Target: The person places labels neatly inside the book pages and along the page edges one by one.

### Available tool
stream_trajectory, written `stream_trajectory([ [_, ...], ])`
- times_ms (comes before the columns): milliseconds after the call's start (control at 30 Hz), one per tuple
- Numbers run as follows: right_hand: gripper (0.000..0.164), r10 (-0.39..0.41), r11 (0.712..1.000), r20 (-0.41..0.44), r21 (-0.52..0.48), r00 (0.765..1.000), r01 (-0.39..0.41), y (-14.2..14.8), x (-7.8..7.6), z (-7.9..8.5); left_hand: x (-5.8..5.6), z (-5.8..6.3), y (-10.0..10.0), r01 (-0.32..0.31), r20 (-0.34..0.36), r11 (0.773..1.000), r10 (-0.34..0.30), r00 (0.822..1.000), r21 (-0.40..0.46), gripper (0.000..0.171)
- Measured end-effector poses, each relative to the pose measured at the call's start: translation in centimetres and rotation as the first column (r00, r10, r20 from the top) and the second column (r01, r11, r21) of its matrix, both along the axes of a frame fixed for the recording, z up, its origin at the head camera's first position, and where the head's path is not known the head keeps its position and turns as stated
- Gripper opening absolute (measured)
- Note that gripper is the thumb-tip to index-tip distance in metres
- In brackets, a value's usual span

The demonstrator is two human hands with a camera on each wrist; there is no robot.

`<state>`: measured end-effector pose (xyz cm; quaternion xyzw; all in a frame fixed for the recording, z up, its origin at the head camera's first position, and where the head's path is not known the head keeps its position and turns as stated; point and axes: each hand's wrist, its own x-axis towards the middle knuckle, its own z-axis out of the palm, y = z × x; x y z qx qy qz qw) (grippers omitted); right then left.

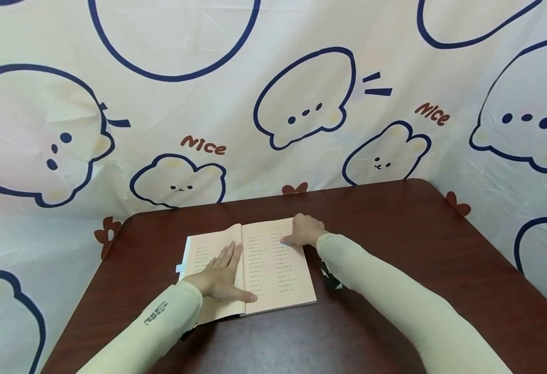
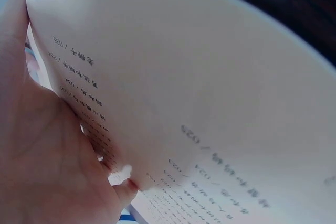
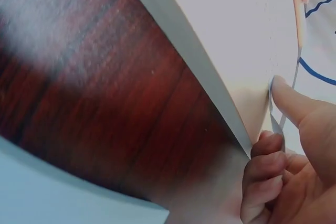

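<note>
An open book (image 1: pixel 280 270) with printed lines of text lies on the dark table. My left hand (image 1: pixel 218 280) rests flat on its left page, fingers spread towards the spine and thumb reaching over onto the right page. In the left wrist view, the palm lies along the curved page (image 2: pixel 173 72). At the upper right corner is my right hand (image 1: pixel 307 230), its thumb on the page. The right wrist view shows curled fingers (image 3: pixel 265 166) beside the book's corner, pinching a thin pale slip (image 3: pixel 275 119) against the thumb. Bluish colour shows at the thumb tip.
A small pale blue tab (image 1: pixel 179 268) sticks out from the book's left edge. Dark brown tabletop (image 1: pixel 385 223) surrounds the book. Behind and beside it hangs a white curtain (image 1: pixel 236 114) with cartoon outlines. Pale sleeves (image 1: pixel 385 291) cover both forearms.
</note>
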<state>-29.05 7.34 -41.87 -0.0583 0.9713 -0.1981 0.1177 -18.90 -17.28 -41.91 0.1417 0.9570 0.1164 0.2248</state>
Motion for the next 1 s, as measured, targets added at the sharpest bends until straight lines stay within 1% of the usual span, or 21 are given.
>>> stream_trajectory([
  [133,0.042,0.017,1.000,0.007,0.013,1.000,-0.017,0.5,0.1,0.7,-0.1,-0.1,0.0,0.002,-0.008,1.000,-0.002,1.000,-0.003,0.141],
  [233,0.041,0.035,0.999,0.020,-0.005,0.999,-0.035,1.0,0.1,1.0,-0.2,0.0,0.1,0.004,-0.012,1.000,-0.005,1.000,-0.005,0.140],
  [433,0.033,0.068,0.997,0.028,-0.037,0.997,-0.067,1.8,0.3,1.6,-0.3,0.0,0.1,0.007,-0.009,1.000,-0.007,1.000,-0.001,0.141],
  [500,0.029,0.081,0.996,0.035,-0.045,0.996,-0.079,1.9,0.5,1.8,-0.4,-0.2,0.0,0.006,-0.003,1.000,-0.006,1.000,0.000,0.142],
  [567,0.028,0.087,0.995,0.050,-0.049,0.995,-0.085,1.9,0.5,1.8,-0.6,-0.8,-0.1,-0.001,-0.003,1.000,0.001,1.000,0.000,0.145],
  [700,0.034,0.080,0.996,0.083,-0.055,0.993,-0.076,1.7,0.2,1.2,-1.2,-2.3,-0.6,-0.016,-0.019,1.000,0.016,1.000,-0.003,0.151],
  [767,0.037,0.065,0.997,0.095,-0.046,0.993,-0.060,1.5,-0.1,0.8,-1.3,-2.8,-0.7,-0.018,-0.032,1.000,0.018,0.999,0.006,0.152],
  [867,0.040,0.054,0.999,0.088,-0.007,0.995,-0.054,1.2,-0.2,0.4,-1.4,-3.0,-0.7,-0.017,-0.039,1.000,0.017,0.999,0.005,0.153],
  [1000,0.043,0.065,0.996,0.062,0.065,0.996,-0.069,0.7,0.0,0.7,-1.4,-2.9,-0.7,-0.017,-0.037,1.000,0.017,0.999,-0.003,0.152],
])
